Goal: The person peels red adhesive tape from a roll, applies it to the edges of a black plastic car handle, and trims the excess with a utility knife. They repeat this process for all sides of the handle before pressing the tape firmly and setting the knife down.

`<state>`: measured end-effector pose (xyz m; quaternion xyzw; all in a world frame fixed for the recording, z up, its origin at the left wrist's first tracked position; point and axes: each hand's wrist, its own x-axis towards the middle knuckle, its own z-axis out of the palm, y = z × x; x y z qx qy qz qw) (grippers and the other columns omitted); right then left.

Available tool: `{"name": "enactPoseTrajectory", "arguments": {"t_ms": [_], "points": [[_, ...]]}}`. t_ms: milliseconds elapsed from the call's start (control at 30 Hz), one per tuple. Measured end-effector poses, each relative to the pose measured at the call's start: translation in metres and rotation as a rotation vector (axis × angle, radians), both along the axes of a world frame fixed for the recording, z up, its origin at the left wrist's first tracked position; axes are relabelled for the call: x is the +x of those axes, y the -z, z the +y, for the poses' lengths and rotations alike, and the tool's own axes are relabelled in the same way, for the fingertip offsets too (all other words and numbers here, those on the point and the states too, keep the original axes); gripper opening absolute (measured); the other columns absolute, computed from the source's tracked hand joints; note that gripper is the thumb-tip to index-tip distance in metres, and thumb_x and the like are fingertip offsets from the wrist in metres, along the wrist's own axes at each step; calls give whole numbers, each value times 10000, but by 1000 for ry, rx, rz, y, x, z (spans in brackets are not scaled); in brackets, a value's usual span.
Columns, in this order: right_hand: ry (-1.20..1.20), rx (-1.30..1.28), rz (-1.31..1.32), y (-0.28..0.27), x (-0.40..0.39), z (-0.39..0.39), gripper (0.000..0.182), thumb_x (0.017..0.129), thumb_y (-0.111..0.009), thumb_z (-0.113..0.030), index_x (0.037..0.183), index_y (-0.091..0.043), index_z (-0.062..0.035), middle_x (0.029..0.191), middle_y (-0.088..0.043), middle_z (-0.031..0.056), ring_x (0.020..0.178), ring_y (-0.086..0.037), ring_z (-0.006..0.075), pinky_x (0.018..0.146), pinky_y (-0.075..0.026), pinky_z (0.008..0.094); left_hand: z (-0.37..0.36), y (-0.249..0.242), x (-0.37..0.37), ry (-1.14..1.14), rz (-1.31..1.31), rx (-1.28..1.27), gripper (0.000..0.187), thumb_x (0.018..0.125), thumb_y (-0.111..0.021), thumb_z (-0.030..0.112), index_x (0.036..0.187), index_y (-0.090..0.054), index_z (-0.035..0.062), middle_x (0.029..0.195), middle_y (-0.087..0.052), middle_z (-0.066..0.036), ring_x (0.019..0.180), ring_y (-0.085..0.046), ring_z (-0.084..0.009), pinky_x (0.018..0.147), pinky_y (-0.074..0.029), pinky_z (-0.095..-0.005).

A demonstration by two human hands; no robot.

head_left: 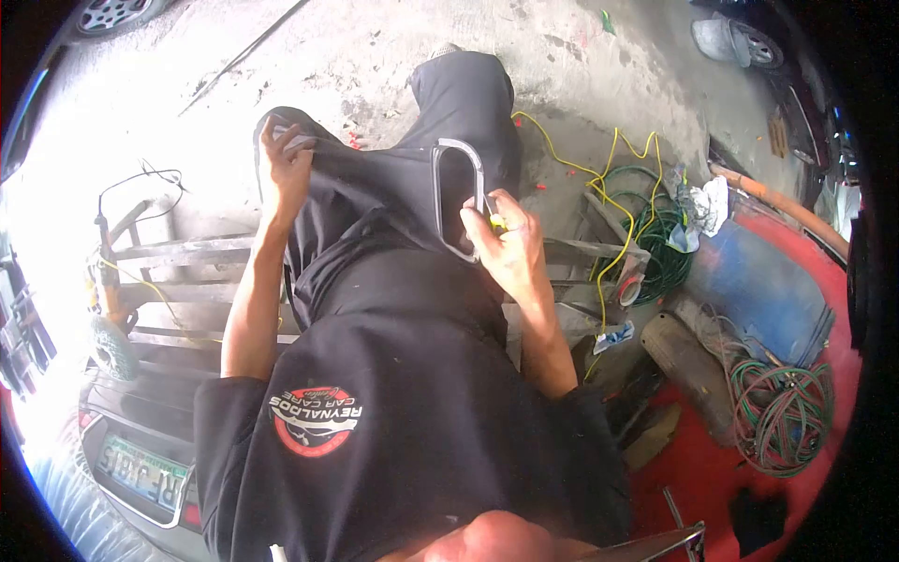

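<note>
My right hand (510, 239) is closed at the near right edge of a rounded, silver-grey rimmed frame (476, 161). The frame stands over my lap, and its inside looks dark like the trousers behind it. A small yellow thing (497, 223) shows between the fingers of that hand; most of it is hidden. My left hand (288, 173) is at my left knee, fingers curled. Something pale grey (298, 142) shows at its fingers, too little seen to name. Dark trousers (351, 183) cover my legs.
I sit on a slatted wooden bench (187, 253). A yellow-bodied power tool (101, 290) with a round pad lies at its left end. A yellow cord (623, 253), green hose (665, 258), coiled hoses (787, 421) and a blue container (763, 281) are on the right. A car (140, 468) stands behind left.
</note>
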<state>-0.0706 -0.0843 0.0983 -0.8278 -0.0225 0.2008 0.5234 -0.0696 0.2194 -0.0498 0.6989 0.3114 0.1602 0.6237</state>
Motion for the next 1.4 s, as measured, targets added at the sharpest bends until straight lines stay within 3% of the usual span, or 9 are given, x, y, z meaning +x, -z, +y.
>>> {"name": "enactPoseTrajectory", "arguments": {"t_ms": [133, 300, 600, 867, 933, 1033, 1100, 1167, 1400], "points": [[30, 227, 215, -7, 13, -4, 100, 956, -696, -125, 1025, -692, -53, 742, -681, 8, 624, -631, 48, 497, -473, 224, -8, -57, -5, 284, 319, -92, 272, 983, -681, 329, 965, -651, 59, 820, -650, -15, 716, -570, -79, 626, -470, -241], [18, 522, 338, -15, 27, 9, 162, 953, -725, -192, 1028, -701, -51, 742, -666, 9, 580, -568, 34, 452, -423, 209, -88, -118, -7, 686, 49, -497, 704, 937, -752, 271, 1474, -409, -27, 1191, -674, -216, 1142, -637, -269, 939, -537, -359], [336, 737, 289, 16, 1, -24, 536, 1068, -431, -519, 1009, -629, -25, 704, -644, 65, 418, -498, 97, 375, -387, 254, -108, -117, -9, 691, 298, -299, 458, 913, -769, 193, 1239, -603, -82, 1005, -704, -122, 899, -679, -167, 783, -553, -284], [480, 415, 371, 61, -46, -91, 457, 1079, -447, -429, 978, -615, -16, 707, -608, 65, 530, -574, 159, 501, -487, 324, -127, -125, -15, 743, 369, -199, 539, 918, -747, 234, 1314, -585, -93, 1039, -720, -171, 882, -697, -199, 772, -557, -292], [619, -238, -99, 114, -59, -120, 520, 1075, -391, -451, 1050, -602, 23, 1007, -699, 202, 998, -669, 389, 881, -527, 468, -122, -128, -16, 720, 360, -229, 595, 917, -733, 252, 1341, -550, -122, 1073, -712, -210, 903, -704, -230, 807, -559, -310], [484, -1014, -149, 203, -95, -232, 305, 995, -485, -248, 1109, -632, -7, 1049, -681, 256, 990, -663, 425, 835, -534, 541, -110, -128, -14, 678, 365, -127, 600, 938, -681, 316, 1357, -554, -93, 1146, -699, -204, 965, -695, -253, 845, -557, -320], [851, -912, 24, 179, -101, -296, 257, 990, -494, -234, 1045, -640, -30, 961, -670, 260, 922, -655, 440, 782, -528, 556, -102, -127, -15, 642, 353, -90, 613, 940, -665, 347, 1366, -556, -80, 1164, -698, -182, 1004, -688, -262, 857, -555, -345], [813, -1228, -394, 191, -120, -362, 247, 991, -511, -227, 1074, -619, -22, 1007, -655, 273, 927, -649, 445, 800, -528, 538, -86, -117, -18, 637, 325, -100, 593, 941, -664, 361, 1334, -579, -75, 1146, -700, -173, 1006, -688, -269, 863, -544, -356], [836, -1245, -76, 181, -116, -443, 283, 1001, -526, -262, 1186, -590, -57, 1117, -566, 261, 1022, -608, 452, 853, -517, 546, -76, -120, -18, 605, 320, -18, 465, 953, -657, 365, 1216, -656, -18, 1111, -706, -135, 998, -686, -260, 844, -533, -350]]}}
